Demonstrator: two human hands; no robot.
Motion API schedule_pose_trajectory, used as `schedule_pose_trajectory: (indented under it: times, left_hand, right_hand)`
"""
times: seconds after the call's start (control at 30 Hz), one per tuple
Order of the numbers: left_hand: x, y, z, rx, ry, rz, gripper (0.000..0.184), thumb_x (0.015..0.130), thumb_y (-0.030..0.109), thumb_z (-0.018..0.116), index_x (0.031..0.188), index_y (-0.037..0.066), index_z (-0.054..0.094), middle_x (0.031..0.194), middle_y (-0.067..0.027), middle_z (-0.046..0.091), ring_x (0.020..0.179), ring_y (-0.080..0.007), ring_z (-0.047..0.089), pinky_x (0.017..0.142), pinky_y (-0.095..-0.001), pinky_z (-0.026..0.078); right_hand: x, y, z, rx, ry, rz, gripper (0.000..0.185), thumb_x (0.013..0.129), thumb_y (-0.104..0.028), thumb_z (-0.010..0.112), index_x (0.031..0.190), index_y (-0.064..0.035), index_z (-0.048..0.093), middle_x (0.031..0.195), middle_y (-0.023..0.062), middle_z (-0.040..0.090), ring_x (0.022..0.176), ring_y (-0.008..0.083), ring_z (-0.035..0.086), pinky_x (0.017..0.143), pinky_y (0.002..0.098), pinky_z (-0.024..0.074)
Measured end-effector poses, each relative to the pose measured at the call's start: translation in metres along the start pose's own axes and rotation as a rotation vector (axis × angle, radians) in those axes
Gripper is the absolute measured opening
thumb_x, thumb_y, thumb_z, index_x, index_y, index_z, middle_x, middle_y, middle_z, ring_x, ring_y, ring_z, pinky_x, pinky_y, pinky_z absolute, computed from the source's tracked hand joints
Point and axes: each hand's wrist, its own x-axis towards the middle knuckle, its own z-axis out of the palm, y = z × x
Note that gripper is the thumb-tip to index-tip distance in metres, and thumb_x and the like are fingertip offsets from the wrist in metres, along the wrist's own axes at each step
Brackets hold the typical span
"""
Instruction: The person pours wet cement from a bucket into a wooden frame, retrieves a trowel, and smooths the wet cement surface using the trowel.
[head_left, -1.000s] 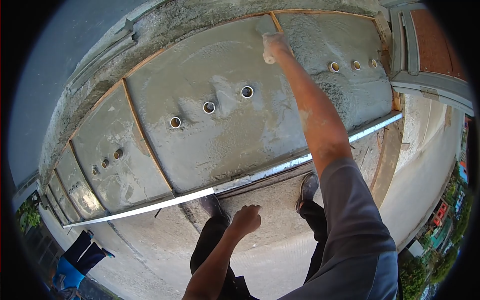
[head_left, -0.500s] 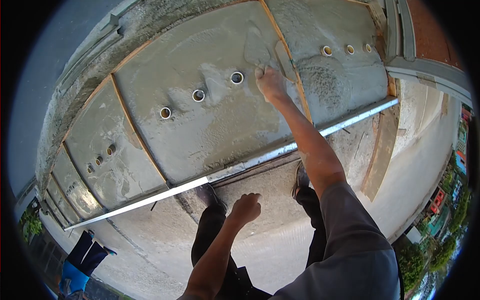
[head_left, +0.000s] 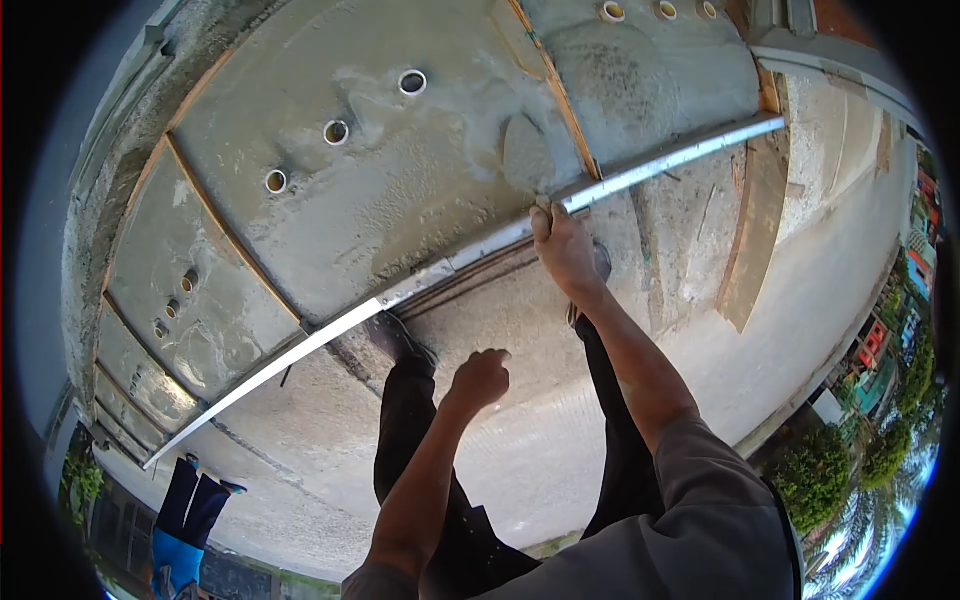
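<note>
My right hand is closed round the handle of a trowel at the near edge of the wet concrete. The cement-smeared trowel blade lies on the concrete surface, left of a wooden divider strip. Just under the blade runs a bright metal edge strip. My left hand hangs over the ground between my legs, its fingers curled in and nothing visible in them.
White pipe ends stick up from the concrete in several bays. Another wooden strip crosses it at left. A loose board lies at right. At lower left stands another person in a blue top.
My right hand has drawn the trowel towards me, from beside the pipe ends down to the metal edge. My left hand stays curled. The view has shifted, so the slab sits higher.
</note>
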Motion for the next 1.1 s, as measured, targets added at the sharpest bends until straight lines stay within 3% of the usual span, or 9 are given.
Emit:
schedule_pose_trajectory:
  times: [0.07, 0.2, 0.3, 0.4, 0.6, 0.8, 0.93, 0.97, 1.1]
  left_hand:
    - [-0.001, -0.001, 0.007, -0.003, -0.03, -0.012, 0.039, 0.088, 0.009, 0.051, 0.123, 0.004, 0.067, 0.12, -0.0253, 0.067, 0.115, -0.0392, 0.063, 0.1, -0.0457, 0.049]
    - [-0.002, -0.002, 0.014, -0.004, -0.017, -0.016, 0.039, 0.088, 0.009, 0.051, 0.123, 0.005, 0.067, 0.12, -0.0255, 0.066, 0.115, -0.0391, 0.063, 0.1, -0.0456, 0.049]
    - [-0.004, 0.002, 0.017, 0.006, -0.024, -0.036, 0.039, 0.088, 0.009, 0.05, 0.124, 0.004, 0.067, 0.122, -0.0253, 0.066, 0.115, -0.0394, 0.063, 0.101, -0.0458, 0.049]
    - [-0.005, 0.003, 0.026, 0.014, -0.014, -0.024, 0.039, 0.088, 0.009, 0.05, 0.123, 0.003, 0.067, 0.122, -0.0253, 0.066, 0.115, -0.0397, 0.063, 0.101, -0.0458, 0.049]
    - [-0.006, 0.007, 0.036, 0.032, 0.016, -0.021, 0.039, 0.088, 0.01, 0.05, 0.122, 0.002, 0.067, 0.119, -0.0261, 0.067, 0.114, -0.0401, 0.063, 0.1, -0.0454, 0.049]
    - [0.002, -0.003, 0.053, -0.017, 0.054, -0.01, 0.039, 0.088, 0.009, 0.049, 0.122, 0.003, 0.068, 0.118, -0.026, 0.067, 0.113, -0.0401, 0.064, 0.099, -0.0458, 0.05]
    - [0.002, 0.004, 0.048, 0.005, -0.009, -0.061, 0.041, 0.087, 0.008, 0.049, 0.123, 0.004, 0.067, 0.119, -0.0263, 0.067, 0.113, -0.0399, 0.064, 0.099, -0.0453, 0.05]
    - [0.003, 0.004, 0.048, -0.004, -0.006, -0.065, 0.041, 0.087, 0.008, 0.049, 0.123, 0.004, 0.067, 0.12, -0.026, 0.067, 0.114, -0.0398, 0.063, 0.1, -0.0451, 0.05]
    - [0.015, -0.002, 0.063, -0.014, 0.002, -0.073, 0.041, 0.087, 0.009, 0.049, 0.124, 0.004, 0.067, 0.123, -0.0253, 0.066, 0.117, -0.0391, 0.062, 0.101, -0.0444, 0.049]
  right_hand:
    - [-0.007, 0.009, -0.007, -0.056, -0.086, 0.072, 0.033, 0.1, -0.033, 0.051, 0.096, -0.0024, 0.064, 0.08, 0.0241, 0.069, 0.071, 0.044, 0.068, 0.065, 0.0515, 0.0569]
    - [-0.004, 0.008, -0.052, -0.199, -0.116, -0.097, 0.028, 0.099, -0.03, 0.051, 0.1, -0.0039, 0.06, 0.076, 0.0234, 0.068, 0.069, 0.042, 0.069, 0.064, 0.0535, 0.0571]
    - [0.028, 0.049, -0.06, -0.154, -0.006, -0.187, 0.026, 0.097, -0.027, 0.054, 0.114, -0.0079, 0.055, 0.087, 0.0225, 0.068, 0.071, 0.0413, 0.07, 0.064, 0.0519, 0.0585]
    - [0.067, 0.056, -0.076, -0.387, -0.014, -0.243, 0.034, 0.094, -0.029, 0.06, 0.124, -0.0129, 0.056, 0.098, 0.02, 0.068, 0.08, 0.0409, 0.07, 0.066, 0.0511, 0.0584]
    - [0.066, 0.06, -0.084, -0.469, -0.076, -0.327, 0.031, 0.094, -0.03, 0.06, 0.124, -0.0197, 0.056, 0.096, 0.0172, 0.067, 0.082, 0.0386, 0.07, 0.069, 0.0516, 0.0577]
    - [0.05, 0.065, -0.085, -0.511, -0.041, -0.498, 0.018, 0.094, -0.022, 0.055, 0.111, -0.0145, 0.056, 0.089, 0.0192, 0.068, 0.077, 0.0357, 0.072, 0.064, 0.0483, 0.0595]
    - [0.049, 0.072, -0.119, -0.32, 0.072, -0.342, 0.019, 0.094, -0.023, 0.056, 0.11, -0.0167, 0.064, 0.087, 0.0148, 0.069, 0.073, 0.0343, 0.071, 0.064, 0.0474, 0.0589]
    - [0.059, 0.086, -0.121, -0.063, 0.187, -0.35, 0.021, 0.093, -0.026, 0.059, 0.11, -0.0182, 0.068, 0.089, 0.0135, 0.07, 0.074, 0.035, 0.071, 0.066, 0.0474, 0.058]
    - [0.126, 0.142, -0.147, -0.205, 0.249, -0.225, 0.026, 0.094, -0.031, 0.058, 0.114, -0.0195, 0.069, 0.094, 0.0136, 0.072, 0.08, 0.0357, 0.071, 0.073, 0.047, 0.0586]
